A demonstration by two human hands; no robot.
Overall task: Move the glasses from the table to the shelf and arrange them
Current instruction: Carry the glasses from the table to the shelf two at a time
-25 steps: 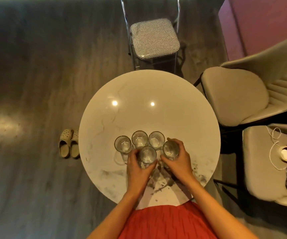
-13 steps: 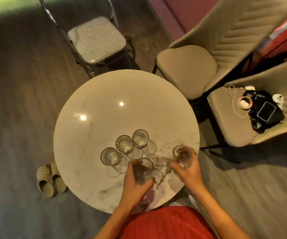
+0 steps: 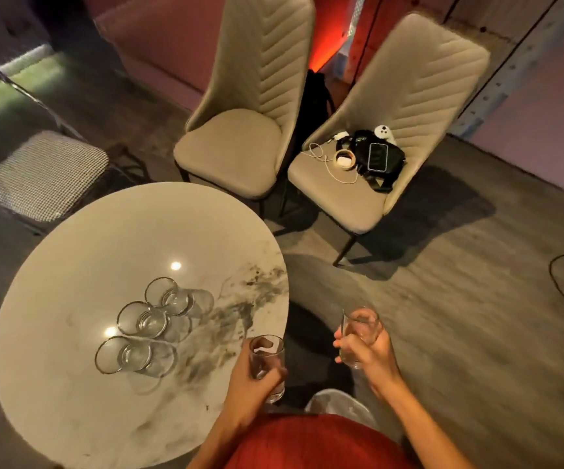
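Held 1 clear glass in each hand, both lifted clear of the round marble table (image 3: 71, 252). Left hand (image 3: 252, 384) wrapped around the lower part of the left glass (image 3: 267, 362), upright, just past the table's near right edge. Right hand (image 3: 367, 348) curled tightly around the right glass (image 3: 356, 328), upright too, out over the floor and well apart from the table. Left 3 glasses standing on the tabletop in a slanted row, each just beside the next: far glass (image 3: 167, 296), middle glass (image 3: 145, 318), near glass (image 3: 125, 353). Saw no shelf anywhere in view. Showed 2 beige chairs beyond the table, the empty chair (image 3: 236, 143) and the loaded chair (image 3: 338, 194), the latter carrying a black bag (image 3: 380, 157) with a phone (image 3: 377, 156) on top and a white cable (image 3: 324, 164) beside it.
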